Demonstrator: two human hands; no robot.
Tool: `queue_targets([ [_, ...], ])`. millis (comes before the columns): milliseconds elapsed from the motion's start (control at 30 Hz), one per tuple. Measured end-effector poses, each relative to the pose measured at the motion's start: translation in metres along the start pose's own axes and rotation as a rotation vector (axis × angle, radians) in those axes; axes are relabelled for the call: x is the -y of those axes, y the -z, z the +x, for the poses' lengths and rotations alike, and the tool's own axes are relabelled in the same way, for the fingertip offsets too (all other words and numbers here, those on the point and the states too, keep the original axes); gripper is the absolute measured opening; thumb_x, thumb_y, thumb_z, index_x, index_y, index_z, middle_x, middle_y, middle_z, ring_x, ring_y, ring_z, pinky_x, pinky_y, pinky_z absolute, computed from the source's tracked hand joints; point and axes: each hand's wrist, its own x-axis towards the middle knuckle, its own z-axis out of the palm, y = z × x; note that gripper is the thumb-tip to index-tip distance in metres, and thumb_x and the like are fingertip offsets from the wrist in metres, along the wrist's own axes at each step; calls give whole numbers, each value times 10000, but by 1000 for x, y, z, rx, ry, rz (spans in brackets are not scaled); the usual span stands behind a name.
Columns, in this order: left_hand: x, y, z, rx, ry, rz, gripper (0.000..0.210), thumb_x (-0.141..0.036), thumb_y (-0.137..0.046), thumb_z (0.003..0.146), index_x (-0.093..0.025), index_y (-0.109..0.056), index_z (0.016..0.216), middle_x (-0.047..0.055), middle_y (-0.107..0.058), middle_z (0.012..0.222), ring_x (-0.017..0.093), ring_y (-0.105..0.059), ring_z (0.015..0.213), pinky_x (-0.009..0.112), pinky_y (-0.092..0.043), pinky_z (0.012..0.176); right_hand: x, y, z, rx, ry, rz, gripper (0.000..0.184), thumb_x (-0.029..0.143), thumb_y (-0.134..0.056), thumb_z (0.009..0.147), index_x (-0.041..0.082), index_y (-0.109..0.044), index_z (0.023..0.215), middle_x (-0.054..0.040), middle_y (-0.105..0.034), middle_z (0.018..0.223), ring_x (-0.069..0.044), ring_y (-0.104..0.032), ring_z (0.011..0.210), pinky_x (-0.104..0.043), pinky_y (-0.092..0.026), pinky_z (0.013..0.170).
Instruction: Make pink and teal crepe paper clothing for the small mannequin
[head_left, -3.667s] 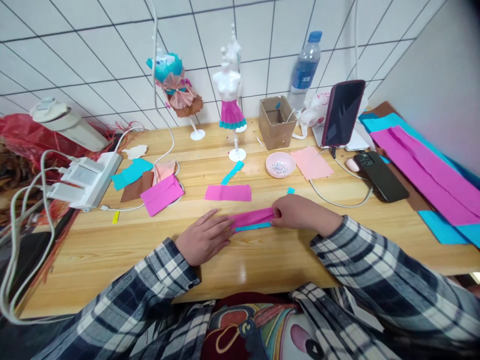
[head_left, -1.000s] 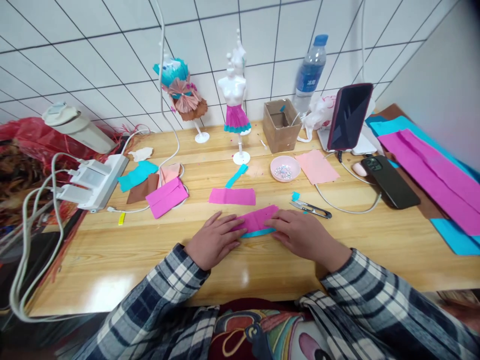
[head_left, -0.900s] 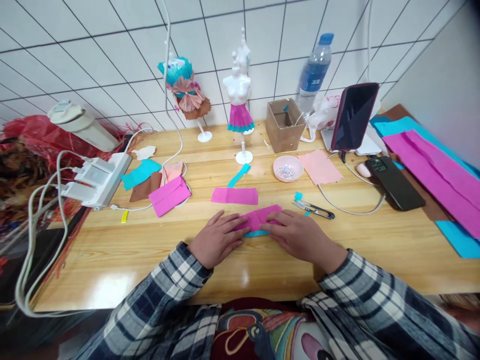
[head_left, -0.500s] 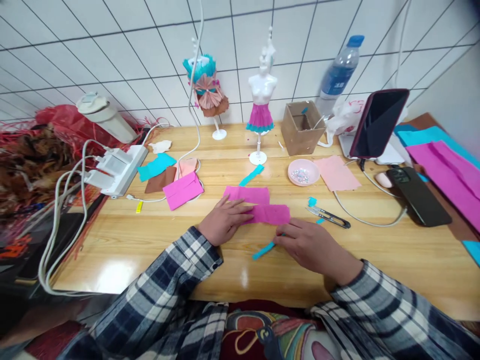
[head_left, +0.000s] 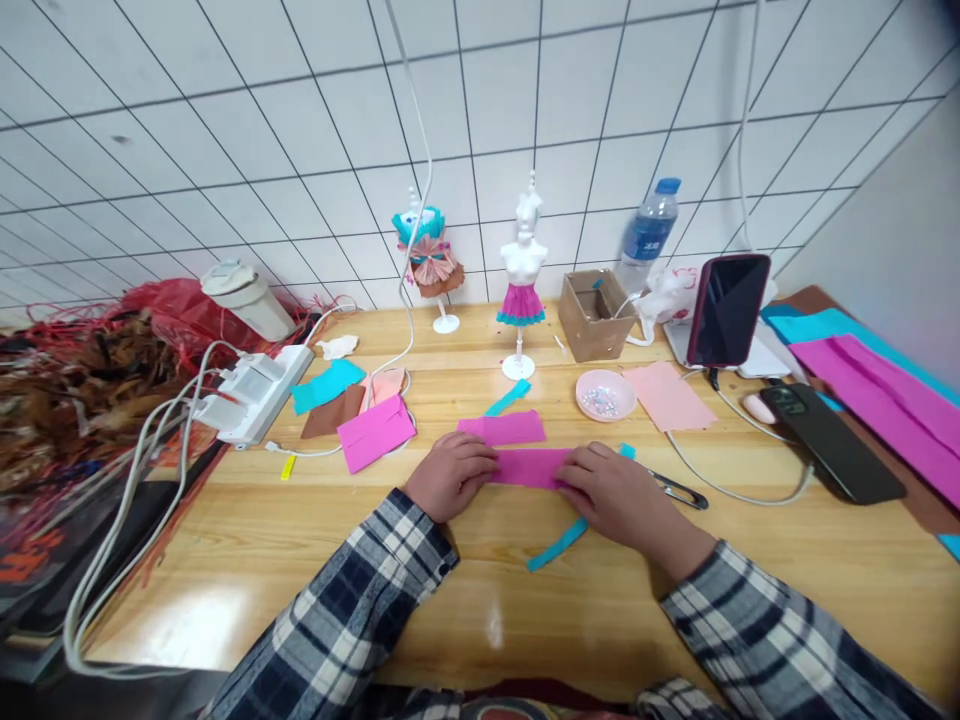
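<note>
Between my hands a magenta crepe paper strip [head_left: 531,468] is stretched flat just over the table. My left hand [head_left: 453,474] is closed on its left end, and my right hand [head_left: 613,494] pinches the right end; my fingers cover both ends. A second magenta strip [head_left: 510,428] lies just behind it. From under my right hand a thin turquoise strip [head_left: 559,545] runs toward me. Thread snips [head_left: 679,490] lie to the right of that hand, partly hidden by it. A turquoise paper scrap [head_left: 627,452] is beside them.
A small white mannequin [head_left: 523,262] in a magenta skirt stands behind the strips, a dressed one [head_left: 431,265] to its left. A pink bowl [head_left: 605,412] of beads, a cardboard box [head_left: 596,335] and a phone [head_left: 832,445] are at right. A power strip [head_left: 262,400] lies left.
My right hand has shifted onto the right end of the front magenta strip. My left fingers have curled in at its left end. The camera view has tilted up.
</note>
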Motion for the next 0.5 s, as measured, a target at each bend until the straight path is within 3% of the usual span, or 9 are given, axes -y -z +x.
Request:
queue_targets([
  [167,-1,2,0,-34,26,21,232,-234,-483,901,-239,-701,981,55,-706,1081,203,-592,1059,437,-396,994,-12,2,11,7,-16,39,183,211,-502,901,216,-676,957,-55,-631,905,-214,-522,925,-340,-433,803],
  [500,-6,7,-7,-61,54,20,189,-230,-537,860,-231,-697,960,60,-711,1063,211,-599,1042,434,-430,949,-33,6,-7,-66,-62,246,144,250,-583,849,243,-696,939,-38,-655,913,-198,-574,901,-328,-450,793],
])
